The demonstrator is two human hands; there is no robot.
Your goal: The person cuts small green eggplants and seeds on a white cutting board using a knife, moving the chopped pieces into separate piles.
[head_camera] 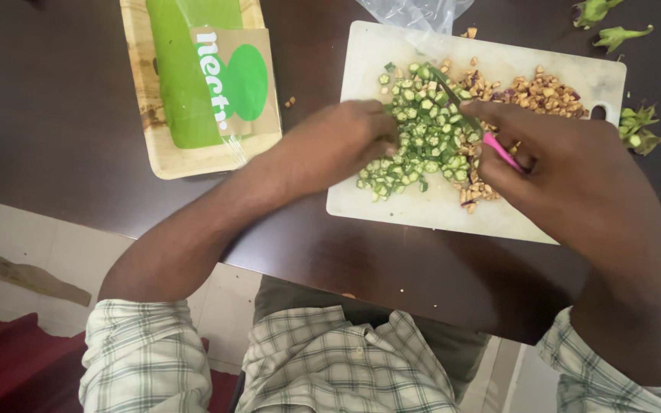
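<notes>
My right hand point(568, 164) is closed around the pink handle of a small knife point(477, 126), and its dark blade lies over the heap of chopped green okra rounds point(420, 141) on the white plastic cutting board point(430, 203). My left hand point(346, 138) is curled, with the fingers pressed together at the left edge of the heap; I cannot tell if it pinches a whole okra or only holds the pieces in place, because the fingertips are hidden behind the hand.

I judge that the slicing step is in hand and much is already cut. The next cut calls for keeping my left fingertips tucked back from the blade, which is very near to them.

To the right of the okra, touching it, is a pile of small brown diced pieces point(533, 92). Far from me, clear plastic wrap point(415, 11) is cut off by the frame. On the dark brown wooden table point(55, 107), green stem tops point(636, 126) lie right of the board, and at the left is a pale tray with a green packet point(200, 76), partly out of view.
</notes>
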